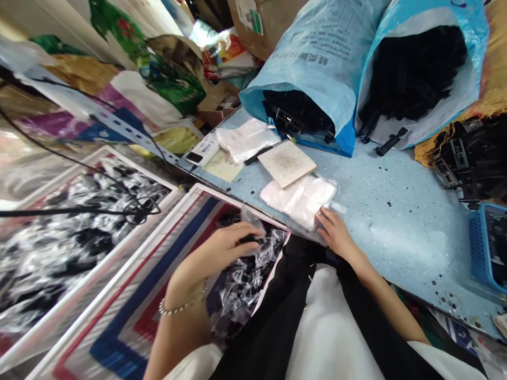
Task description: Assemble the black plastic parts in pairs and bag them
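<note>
Bagged black part point(253, 240) is pinched in the left hand point(222, 248); right hand point(336, 235) lies open on plastic bags point(301, 198).

A: What sort of place is this?

B: A small packing workshop — cluttered, working, not a home. A speckled blue tabletop point(396, 211) carries two big blue woven sacks point(317, 68) brimming with identical black plastic parts point(415, 74).

A: What else shows it?

B: A stack of small clear bags point(301, 198) lies at the tabletop's near edge, and beside it a striped sack point(130, 322) holds bagged parts point(245, 279). A second open sack point(79, 227), blurred, stands further left. More black parts lie in a blue basket point(481, 243) at the right — cardboard boxes point(269, 21) and printed bags point(174, 84) crowd the back.
</note>
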### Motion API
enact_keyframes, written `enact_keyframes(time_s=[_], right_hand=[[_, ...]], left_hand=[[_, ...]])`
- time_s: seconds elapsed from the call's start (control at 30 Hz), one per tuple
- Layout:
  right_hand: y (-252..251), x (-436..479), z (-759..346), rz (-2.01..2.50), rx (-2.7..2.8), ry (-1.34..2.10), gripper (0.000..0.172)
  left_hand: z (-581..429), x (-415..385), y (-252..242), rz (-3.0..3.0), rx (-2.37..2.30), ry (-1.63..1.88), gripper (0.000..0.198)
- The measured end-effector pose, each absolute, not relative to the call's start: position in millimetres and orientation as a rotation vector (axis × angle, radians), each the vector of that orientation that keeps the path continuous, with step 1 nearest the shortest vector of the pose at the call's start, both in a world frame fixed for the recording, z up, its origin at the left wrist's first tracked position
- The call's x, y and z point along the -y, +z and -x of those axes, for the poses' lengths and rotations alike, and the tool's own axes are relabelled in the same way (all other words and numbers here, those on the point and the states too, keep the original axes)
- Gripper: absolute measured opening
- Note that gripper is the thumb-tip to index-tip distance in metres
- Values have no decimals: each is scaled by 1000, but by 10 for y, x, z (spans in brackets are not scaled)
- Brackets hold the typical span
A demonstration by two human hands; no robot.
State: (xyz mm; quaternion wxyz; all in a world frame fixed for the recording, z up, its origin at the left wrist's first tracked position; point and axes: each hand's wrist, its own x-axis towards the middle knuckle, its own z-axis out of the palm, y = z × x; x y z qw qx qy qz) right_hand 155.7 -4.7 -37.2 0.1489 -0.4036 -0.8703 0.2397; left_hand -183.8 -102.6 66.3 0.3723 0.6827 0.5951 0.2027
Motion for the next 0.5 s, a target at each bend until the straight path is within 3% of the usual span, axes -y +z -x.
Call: enact_keyframes(time_s=[0.23,0.5], right_hand=[[-284,43,-1403,1097,2645,460,33],[-278,-194,-1209,1000,2729,431,34]], left_hand=[[2473,599,-453,-1456,-2217,359,37],[2448,659,-942,-1274,-2231,334,30]])
